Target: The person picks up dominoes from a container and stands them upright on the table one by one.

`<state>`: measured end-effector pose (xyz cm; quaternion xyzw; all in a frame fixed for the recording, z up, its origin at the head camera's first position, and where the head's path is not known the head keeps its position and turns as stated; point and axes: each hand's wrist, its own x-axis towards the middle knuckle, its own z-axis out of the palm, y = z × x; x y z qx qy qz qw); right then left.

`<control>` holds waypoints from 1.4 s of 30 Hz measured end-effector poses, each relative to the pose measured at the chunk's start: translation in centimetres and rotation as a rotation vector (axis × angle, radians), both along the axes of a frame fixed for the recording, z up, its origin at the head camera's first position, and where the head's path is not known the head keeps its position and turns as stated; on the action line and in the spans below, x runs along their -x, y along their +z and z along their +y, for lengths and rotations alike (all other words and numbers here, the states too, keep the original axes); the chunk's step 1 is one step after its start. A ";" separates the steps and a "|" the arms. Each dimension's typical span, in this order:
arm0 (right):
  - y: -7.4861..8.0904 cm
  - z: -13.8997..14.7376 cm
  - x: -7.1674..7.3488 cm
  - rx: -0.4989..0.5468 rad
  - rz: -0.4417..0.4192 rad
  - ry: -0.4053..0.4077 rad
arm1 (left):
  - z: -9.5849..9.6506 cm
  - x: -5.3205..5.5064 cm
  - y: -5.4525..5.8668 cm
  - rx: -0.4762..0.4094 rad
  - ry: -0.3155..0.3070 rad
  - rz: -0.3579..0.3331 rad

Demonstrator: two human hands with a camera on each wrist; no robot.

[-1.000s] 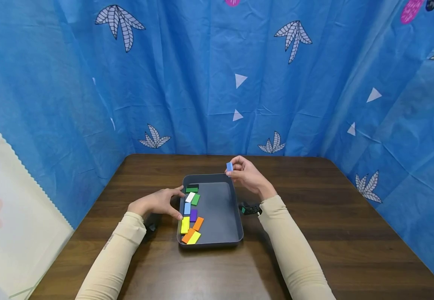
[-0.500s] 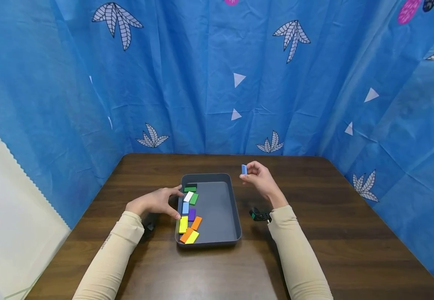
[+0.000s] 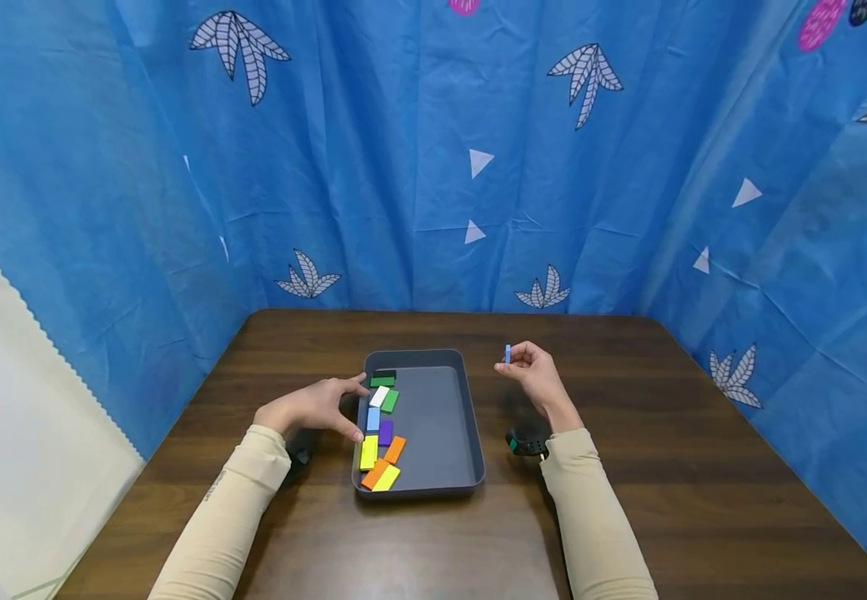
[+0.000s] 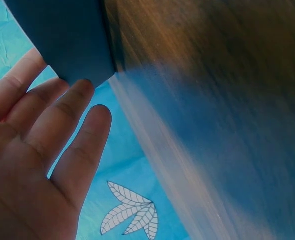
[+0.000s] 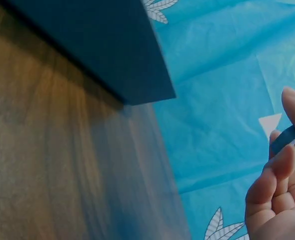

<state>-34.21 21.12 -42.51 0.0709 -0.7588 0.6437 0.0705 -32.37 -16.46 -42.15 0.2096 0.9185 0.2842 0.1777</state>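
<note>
Between the thumb and fingers of my right hand (image 3: 542,385) a small light-blue block (image 3: 508,354) is pinched, held up to the right of a dark grey tray (image 3: 441,425). In the right wrist view the block (image 5: 286,139) is mostly hidden by the fingers. My left hand (image 3: 317,407) reaches to the tray's left rim, thumb and fingers spread. Its fingers look nearly straight against the tray wall in the left wrist view. Along the tray's left side lie several flat blocks, among them a white block (image 3: 378,396), a purple block (image 3: 385,432) and a yellow block (image 3: 369,453).
The tray stands on a brown wooden table (image 3: 666,467). A blue patterned curtain (image 3: 403,167) hangs behind the table, and a whitish cloth (image 3: 21,417) is at the left. Dark wrist devices show at both cuffs, such as the right strap (image 3: 527,443).
My right hand has moved from the tray's far right corner to the right and a little nearer, carrying the light-blue block, which has turned edge-on. The left hand stays at the tray's rim.
</note>
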 end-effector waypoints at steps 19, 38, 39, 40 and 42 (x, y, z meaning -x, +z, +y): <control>-2.5 1.4 0.2 -0.379 -0.095 0.011 | 0.6 0.3 0.2 0.038 -0.012 0.020; -2.5 0.9 0.3 -0.533 -0.129 0.020 | 0.2 0.3 0.1 0.067 -0.003 0.034; -2.5 0.8 0.3 -0.537 -0.134 0.031 | 0.1 0.3 0.0 0.066 -0.004 0.034; -2.5 0.8 0.2 -0.545 -0.137 0.038 | 0.1 0.3 0.0 0.066 -0.004 0.034; -2.5 0.7 0.2 -0.572 -0.136 0.048 | 0.1 0.3 0.0 0.065 -0.005 0.032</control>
